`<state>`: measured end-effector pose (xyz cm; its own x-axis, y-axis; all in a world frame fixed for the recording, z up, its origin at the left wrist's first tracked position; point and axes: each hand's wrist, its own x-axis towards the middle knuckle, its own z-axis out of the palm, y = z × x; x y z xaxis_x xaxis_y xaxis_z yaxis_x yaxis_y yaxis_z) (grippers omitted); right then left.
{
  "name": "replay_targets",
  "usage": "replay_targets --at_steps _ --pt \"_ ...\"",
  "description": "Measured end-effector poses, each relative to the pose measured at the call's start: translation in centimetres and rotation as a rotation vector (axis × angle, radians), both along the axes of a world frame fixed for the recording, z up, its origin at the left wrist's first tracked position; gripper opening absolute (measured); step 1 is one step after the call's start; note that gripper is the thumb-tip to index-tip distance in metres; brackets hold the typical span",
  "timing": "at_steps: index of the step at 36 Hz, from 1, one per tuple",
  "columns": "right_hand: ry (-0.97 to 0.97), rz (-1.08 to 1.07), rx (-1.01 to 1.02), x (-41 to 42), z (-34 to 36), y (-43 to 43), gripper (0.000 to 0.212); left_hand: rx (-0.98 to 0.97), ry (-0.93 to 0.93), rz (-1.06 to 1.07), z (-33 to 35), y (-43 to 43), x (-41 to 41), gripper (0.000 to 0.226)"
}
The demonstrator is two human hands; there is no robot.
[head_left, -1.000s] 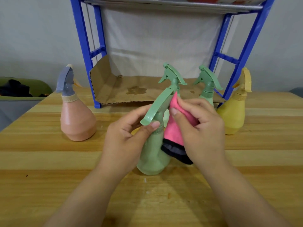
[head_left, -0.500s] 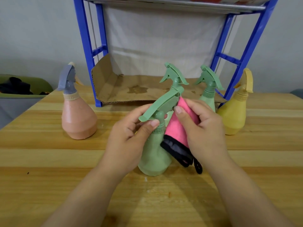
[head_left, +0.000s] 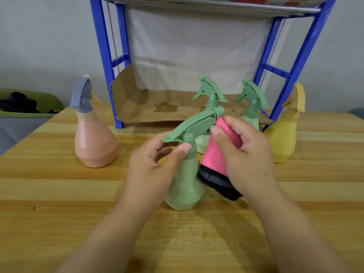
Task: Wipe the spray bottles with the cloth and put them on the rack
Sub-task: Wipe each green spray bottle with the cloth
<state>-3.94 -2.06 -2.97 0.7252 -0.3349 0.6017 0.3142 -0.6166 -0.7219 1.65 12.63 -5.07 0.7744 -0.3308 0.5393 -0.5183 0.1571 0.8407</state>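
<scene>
A green spray bottle (head_left: 185, 186) stands tilted on the wooden table (head_left: 59, 194). My left hand (head_left: 153, 164) grips it at the neck, just under the trigger head. My right hand (head_left: 246, 154) holds a pink cloth with a black edge (head_left: 214, 156) pressed against the back of the bottle's spray head. Two more green spray bottles (head_left: 211, 99) (head_left: 253, 103) stand behind, at the front of the blue rack (head_left: 106, 62). A peach bottle with a grey head (head_left: 94, 142) stands at the left and a yellow bottle (head_left: 283, 134) at the right.
The rack's bottom level is lined with stained brown cardboard (head_left: 157, 109); a metal shelf (head_left: 216, 4) spans its top. A white sheet hangs behind the rack. A green bin with dark cloth (head_left: 23, 103) sits off the table at the far left.
The bottle's spray head has swung a little to the left and lower. The cloth has slid up to the rear end of the head, its black edge hanging lower.
</scene>
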Motion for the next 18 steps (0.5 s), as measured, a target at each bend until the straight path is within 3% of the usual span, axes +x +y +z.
replay_targets --at_steps 3,7,18 --pt "0.033 0.020 0.005 0.1 0.0 -0.1 0.002 0.008 -0.017 0.009 0.0 0.0 0.0 0.021" --pt "0.067 0.018 -0.006 -0.6 0.2 -0.4 0.020 0.032 -0.024 0.047 0.0 -0.1 0.0 0.019" --pt "0.129 0.267 0.192 -2.7 0.2 -1.0 0.014 -0.044 -0.016 0.176 -0.3 0.0 0.4 0.012"
